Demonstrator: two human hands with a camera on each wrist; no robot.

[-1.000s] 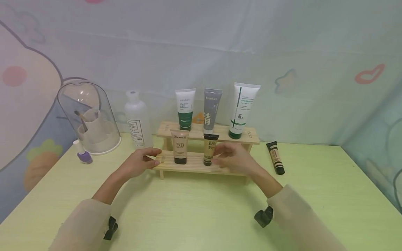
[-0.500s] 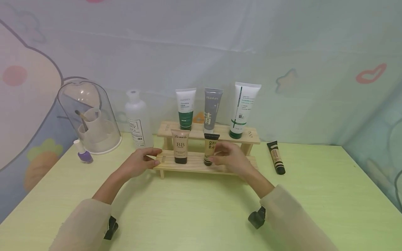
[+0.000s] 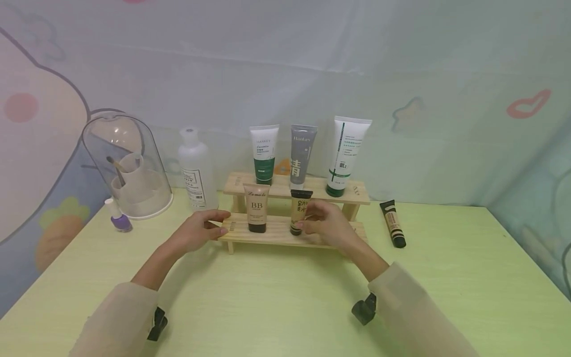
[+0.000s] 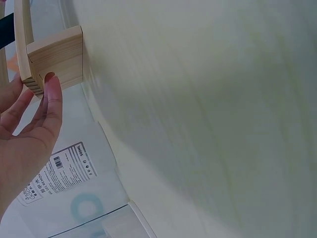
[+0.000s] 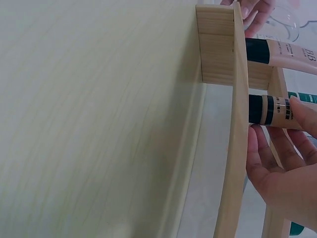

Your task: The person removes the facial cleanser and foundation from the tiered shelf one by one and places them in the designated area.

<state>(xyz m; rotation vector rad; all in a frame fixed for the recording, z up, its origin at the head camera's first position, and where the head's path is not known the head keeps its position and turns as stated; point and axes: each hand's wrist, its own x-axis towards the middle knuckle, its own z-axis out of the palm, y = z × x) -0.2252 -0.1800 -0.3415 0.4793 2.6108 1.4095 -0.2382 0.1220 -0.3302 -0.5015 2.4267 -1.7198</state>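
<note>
A two-tier wooden display stand (image 3: 276,238) stands on the table. My left hand (image 3: 199,232) pinches the left end of its lower board, which the left wrist view shows between thumb and fingers (image 4: 52,104). My right hand (image 3: 327,225) holds a small gold tube with black ends (image 3: 299,210) between thumb and fingers. This tube stands upright on the lower board, cap down, as the right wrist view also shows. To its left is a beige BB cream tube (image 3: 256,208). Behind, the upper board bears a white-and-green tube (image 3: 264,153), a grey tube (image 3: 302,156) and a taller white tube (image 3: 347,156).
Left of the stand are a clear plastic bottle (image 3: 196,171), a domed brush holder (image 3: 127,168) and a purple nail polish bottle (image 3: 119,218). Another black-and-gold tube (image 3: 392,224) lies on the table (image 3: 276,307) to the right. A printed cloth hangs behind.
My right hand has shifted slightly left and its thumb has come onto the front of the small gold tube. The left hand has stayed on the stand.
</note>
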